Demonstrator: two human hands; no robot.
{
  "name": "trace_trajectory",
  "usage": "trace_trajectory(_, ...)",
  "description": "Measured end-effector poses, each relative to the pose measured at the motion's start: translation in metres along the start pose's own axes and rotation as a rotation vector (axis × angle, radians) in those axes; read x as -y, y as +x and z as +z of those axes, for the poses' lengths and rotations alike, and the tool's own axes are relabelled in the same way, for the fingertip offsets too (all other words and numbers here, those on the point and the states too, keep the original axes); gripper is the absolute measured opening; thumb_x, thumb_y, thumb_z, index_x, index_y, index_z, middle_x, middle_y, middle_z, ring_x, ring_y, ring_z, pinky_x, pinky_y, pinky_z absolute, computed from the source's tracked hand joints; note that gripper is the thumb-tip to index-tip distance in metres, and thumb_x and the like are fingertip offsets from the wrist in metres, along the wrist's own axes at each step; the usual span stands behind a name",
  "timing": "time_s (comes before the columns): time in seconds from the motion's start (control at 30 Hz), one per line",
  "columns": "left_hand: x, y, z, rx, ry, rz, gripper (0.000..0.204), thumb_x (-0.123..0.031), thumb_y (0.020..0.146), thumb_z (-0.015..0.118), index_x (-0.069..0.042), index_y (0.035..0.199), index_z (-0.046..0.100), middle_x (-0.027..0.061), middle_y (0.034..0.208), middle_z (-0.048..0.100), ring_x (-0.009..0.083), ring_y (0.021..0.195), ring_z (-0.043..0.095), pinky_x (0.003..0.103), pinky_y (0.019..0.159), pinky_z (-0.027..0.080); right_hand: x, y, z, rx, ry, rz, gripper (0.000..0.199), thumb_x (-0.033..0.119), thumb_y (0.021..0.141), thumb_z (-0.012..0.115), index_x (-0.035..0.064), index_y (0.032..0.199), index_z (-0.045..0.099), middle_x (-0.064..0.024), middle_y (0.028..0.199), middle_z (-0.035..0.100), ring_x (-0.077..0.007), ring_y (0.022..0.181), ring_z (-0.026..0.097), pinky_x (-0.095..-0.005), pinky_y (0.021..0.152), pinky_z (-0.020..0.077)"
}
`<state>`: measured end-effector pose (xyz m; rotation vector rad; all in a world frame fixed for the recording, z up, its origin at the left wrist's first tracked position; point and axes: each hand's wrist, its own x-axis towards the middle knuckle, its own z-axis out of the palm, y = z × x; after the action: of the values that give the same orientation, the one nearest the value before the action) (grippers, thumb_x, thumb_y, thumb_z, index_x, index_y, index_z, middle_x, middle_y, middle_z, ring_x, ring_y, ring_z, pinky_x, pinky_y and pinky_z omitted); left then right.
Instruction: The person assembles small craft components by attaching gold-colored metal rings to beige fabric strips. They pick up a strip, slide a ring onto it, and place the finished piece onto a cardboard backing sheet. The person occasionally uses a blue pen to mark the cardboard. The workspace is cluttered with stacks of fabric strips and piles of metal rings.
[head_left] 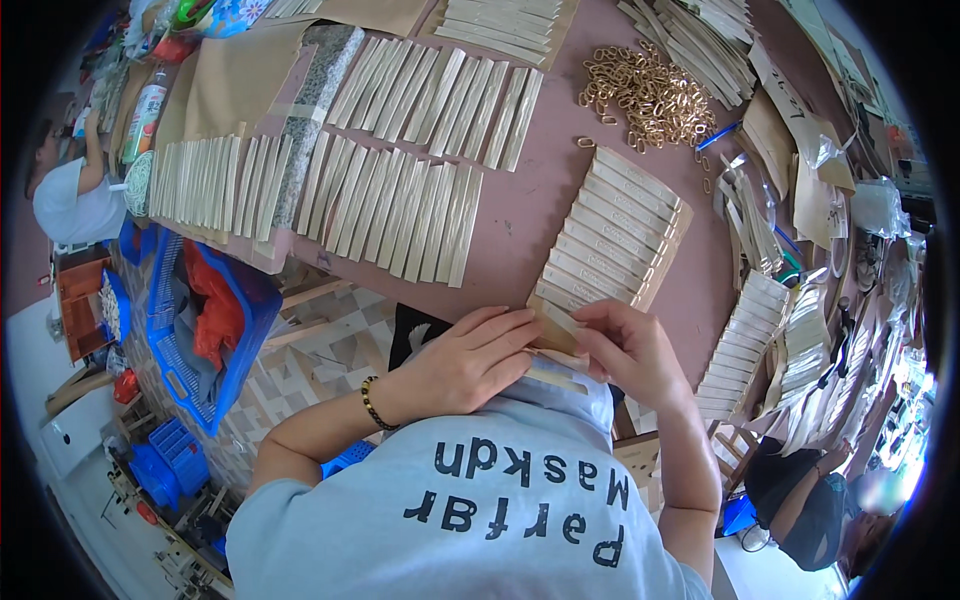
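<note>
A brown card (655, 285) lies slanted at the table's near edge, with a row of pale gold strips (610, 235) across it. Gold metal links show along the card's right side. My left hand (470, 360) rests at the card's near left corner, its fingers stretched out together and the fingertips touching the end of the nearest strip. That hand's thumb is hidden. At the same near edge, my right hand (635, 350) pinches a pale gold strip (558, 318) between thumb and fingers. Another pale strip (555, 375) shows below the hands, against my shirt.
A heap of gold metal links (650, 90) lies beyond the card. Rows of strips (400, 205) cover the table's left. Another strip-covered card (745, 340) and a blue pen (718, 135) are at right. A blue basket (205, 350) stands lower left. Two other people sit at either side.
</note>
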<state>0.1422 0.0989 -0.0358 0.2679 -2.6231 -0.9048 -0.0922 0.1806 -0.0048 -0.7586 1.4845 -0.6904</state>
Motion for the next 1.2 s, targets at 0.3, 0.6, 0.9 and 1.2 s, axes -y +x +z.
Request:
trace_trajectory(0.3, 0.002, -0.004, -0.001, 0.009, 0.083, 0.064, 0.026, -0.010, 0.076, 0.066, 0.005, 0.098, 0.063, 0.0223, 0.119, 0.060, 0.0368, 0.118, 0.057, 0.047, 0.096, 0.050, 0.009, 0.015, 0.011, -0.005, -0.096, 0.069, 0.016, 0.011, 0.092, 0.062, -0.0049, 0.096, 0.063, -0.0080, 0.072, 0.065, -0.0117, 0.057, 0.064, -0.0257, 0.055, 0.0504)
trace_trajectory(0.6, 0.005, -0.009, 0.002, -0.014, 0.087, 0.061, 0.027, -0.009, 0.077, 0.065, 0.005, 0.101, 0.063, 0.0217, 0.120, 0.060, 0.0350, 0.112, 0.061, 0.044, 0.089, 0.051, 0.010, 0.019, 0.013, -0.021, -0.108, 0.088, 0.018, 0.013, 0.092, 0.061, -0.0049, 0.095, 0.064, -0.0081, 0.068, 0.065, -0.0116, 0.053, 0.063, -0.0260, 0.053, 0.0503)
trace_trajectory(0.9, 0.003, -0.004, 0.005, 0.003, 0.063, -0.031, 0.023, -0.010, 0.080, 0.061, 0.004, 0.098, 0.062, 0.0245, 0.128, 0.056, 0.0352, 0.114, 0.057, 0.044, 0.093, 0.048, 0.009, 0.020, 0.014, -0.037, -0.138, 0.072, 0.019, 0.012, 0.092, 0.061, -0.0060, 0.098, 0.064, -0.0106, 0.071, 0.067, -0.0123, 0.056, 0.064, -0.0268, 0.055, 0.0526)
trace_trajectory(1.2, -0.002, -0.006, 0.009, -0.023, 0.101, -0.071, 0.023, -0.010, 0.077, 0.061, 0.006, 0.095, 0.062, 0.0243, 0.132, 0.056, 0.0349, 0.116, 0.056, 0.043, 0.093, 0.047, -0.001, -0.010, 0.001, -0.183, -0.145, 0.062, 0.019, 0.011, 0.089, 0.065, -0.0047, 0.098, 0.063, -0.0134, 0.077, 0.070, -0.0142, 0.062, 0.066, -0.0268, 0.058, 0.0520)
